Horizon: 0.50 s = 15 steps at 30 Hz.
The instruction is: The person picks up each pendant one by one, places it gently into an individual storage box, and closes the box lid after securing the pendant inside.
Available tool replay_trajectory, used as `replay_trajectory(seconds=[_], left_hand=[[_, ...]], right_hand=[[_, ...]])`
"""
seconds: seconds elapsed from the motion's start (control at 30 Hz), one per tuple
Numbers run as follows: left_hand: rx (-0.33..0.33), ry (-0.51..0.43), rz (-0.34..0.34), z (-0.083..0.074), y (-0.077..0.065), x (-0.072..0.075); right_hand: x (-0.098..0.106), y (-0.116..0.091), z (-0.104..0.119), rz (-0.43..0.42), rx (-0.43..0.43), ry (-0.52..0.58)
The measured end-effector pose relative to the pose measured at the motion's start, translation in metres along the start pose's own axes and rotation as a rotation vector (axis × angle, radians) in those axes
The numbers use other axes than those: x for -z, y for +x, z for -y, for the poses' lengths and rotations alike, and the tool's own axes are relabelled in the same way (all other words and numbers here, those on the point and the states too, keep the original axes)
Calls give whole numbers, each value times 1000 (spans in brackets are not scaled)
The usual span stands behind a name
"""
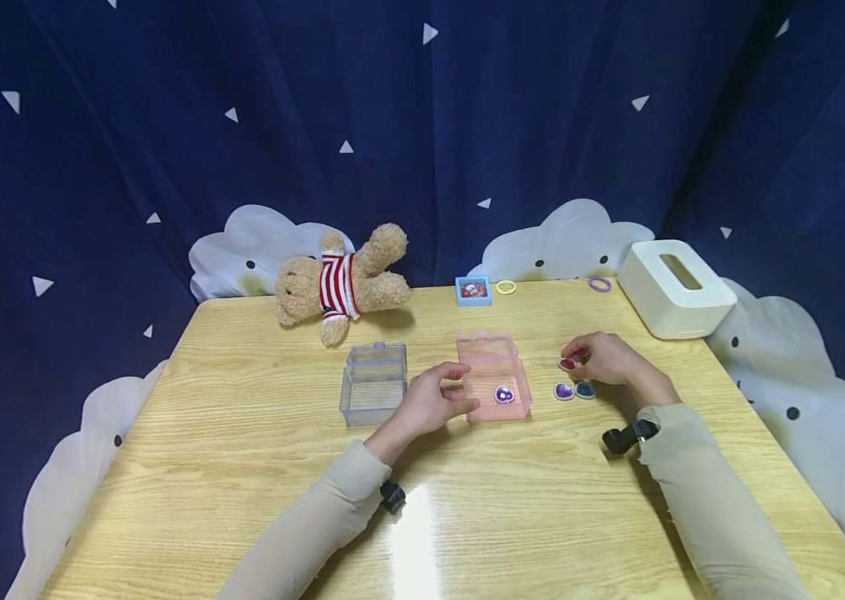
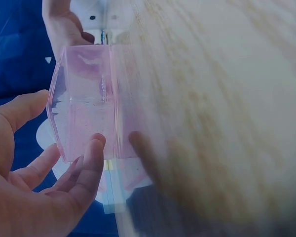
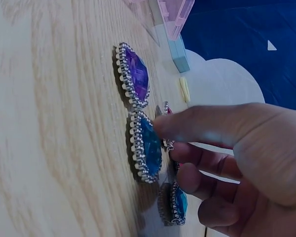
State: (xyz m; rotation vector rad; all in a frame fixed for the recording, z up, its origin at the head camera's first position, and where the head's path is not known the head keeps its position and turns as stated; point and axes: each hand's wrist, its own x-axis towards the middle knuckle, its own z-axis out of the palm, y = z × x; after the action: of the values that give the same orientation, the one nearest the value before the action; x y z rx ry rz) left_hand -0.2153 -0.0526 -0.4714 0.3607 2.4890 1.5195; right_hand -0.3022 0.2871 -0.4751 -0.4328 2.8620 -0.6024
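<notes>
Dark blue curtain (image 1: 385, 83) with white triangles hangs behind a wooden tabletop (image 1: 242, 467). Two clear boxes stand open on it, lids tipped back: a grey box (image 1: 373, 393) at the left, wood grain showing through it, and a pink box (image 1: 486, 379) holding one purple gem (image 1: 504, 394). At the pink box's left side, the left hand (image 1: 430, 402) has its fingers spread, thumb apart. Right of that box, a loose purple gem (image 1: 563, 391) lies touching a blue gem (image 1: 584, 389); each is faceted and glossy, rimmed with silvery beads. Just beyond them is a red gem (image 1: 568, 364), partly covered by the bent fingers of the right hand (image 1: 610, 358); whether these pinch it, I cannot tell. Under that hand, the right wrist view shows a second blue gem (image 3: 180, 204). Farther back are a bear (image 1: 336, 283) in red-and-white stripes and a white box (image 1: 692, 312), slotted on top.
</notes>
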Motion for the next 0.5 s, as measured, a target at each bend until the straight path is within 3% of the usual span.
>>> replay_trajectory(seconds=[0.5], left_hand=[[-1, 14, -6, 0, 0, 0]], right_hand=[[3, -1, 6, -6, -2, 20]])
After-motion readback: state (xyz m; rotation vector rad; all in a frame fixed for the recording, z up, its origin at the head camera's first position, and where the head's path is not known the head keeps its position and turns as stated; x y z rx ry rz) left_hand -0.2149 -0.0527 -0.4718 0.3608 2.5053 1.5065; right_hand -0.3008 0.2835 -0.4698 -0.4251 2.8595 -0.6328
